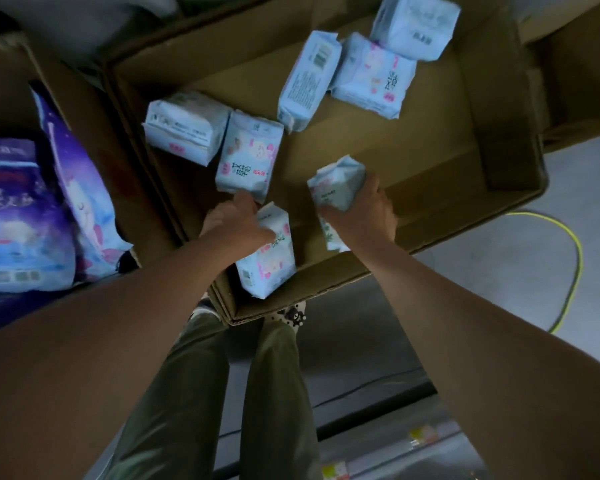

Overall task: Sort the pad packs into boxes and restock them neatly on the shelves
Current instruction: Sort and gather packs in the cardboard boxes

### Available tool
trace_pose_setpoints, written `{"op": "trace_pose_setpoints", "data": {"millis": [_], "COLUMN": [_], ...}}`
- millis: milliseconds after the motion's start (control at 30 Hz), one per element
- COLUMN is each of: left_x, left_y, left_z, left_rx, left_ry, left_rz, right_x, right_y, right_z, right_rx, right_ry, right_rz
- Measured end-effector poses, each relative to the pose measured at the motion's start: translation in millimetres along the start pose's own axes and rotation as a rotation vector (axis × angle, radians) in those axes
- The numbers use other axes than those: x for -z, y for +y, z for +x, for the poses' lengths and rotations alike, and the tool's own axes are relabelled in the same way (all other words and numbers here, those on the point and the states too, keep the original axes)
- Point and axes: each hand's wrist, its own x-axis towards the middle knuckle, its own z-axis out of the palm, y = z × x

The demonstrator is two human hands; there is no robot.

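Observation:
A large open cardboard box (430, 161) lies below me with several light-blue pad packs inside. My left hand (238, 221) grips a pack (269, 258) standing at the box's near wall. My right hand (364, 211) holds another light-blue pack (336, 181) just inside the near edge. Two packs, one (184, 126) beside the other (248, 155), lie at the box's left. More packs sit at the far side: one on its edge (307, 79), one flat (373, 76) and one leaning on the far wall (414, 26).
A second cardboard box (80, 98) at the left holds large purple pad bags (14, 209). A yellow cable (568, 265) curls on the grey floor at the right. My legs and shoes (291, 315) stand at the box's near corner. Shelf edges with price tags (423, 436) show below.

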Motion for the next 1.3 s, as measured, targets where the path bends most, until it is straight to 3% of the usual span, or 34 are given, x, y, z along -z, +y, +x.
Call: {"op": "trace_pose_setpoints", "data": {"millis": [100, 233, 300, 400, 500, 600, 833, 1033, 1167, 1300], "left_x": [3.6, -8.8, -22.3, -44.0, -57.4, -66.4, -69.5, -54.2, -26.0, 13.8], "left_y": [9.2, 18.0, 14.4, 1.6, -5.4, -6.9, 4.5, 9.6, 18.0, 20.6], "left_z": [6.3, 10.2, 8.6, -1.6, -13.0, -14.4, 6.0, 5.4, -22.6, -56.6], "left_rx": [0.068, 0.137, 0.15, 0.122, 0.149, 0.201, 0.278, 0.305, 0.225, 0.19], "left_ry": [0.219, 0.352, 0.313, 0.116, -0.038, -0.059, -0.152, -0.11, -0.034, -0.062], "left_rz": [-0.143, -0.52, -0.615, -0.603, -0.546, -0.551, -0.772, -0.973, -0.982, -1.099], "right_x": [7.0, -3.1, -7.9, -12.3, -18.9, -23.8, -20.8, -9.0, 25.9, 67.3], "right_y": [4.4, 12.1, 14.1, 12.9, 16.8, 21.9, 27.5, 30.8, 26.7, 12.9], "right_z": [10.4, 14.9, 14.7, 12.2, 14.6, 20.0, 31.1, 22.0, -1.9, -35.5], "right_rx": [0.025, 0.204, 0.222, 0.19, 0.041, -0.056, -0.147, -0.139, -0.177, -0.176], "right_ry": [0.116, 0.067, 0.01, -0.074, -0.179, -0.303, -0.411, -0.57, -0.616, -0.661], "right_rz": [-0.174, -0.088, -0.016, -0.052, 0.012, 0.134, 0.296, 0.674, 0.818, 0.931]}}
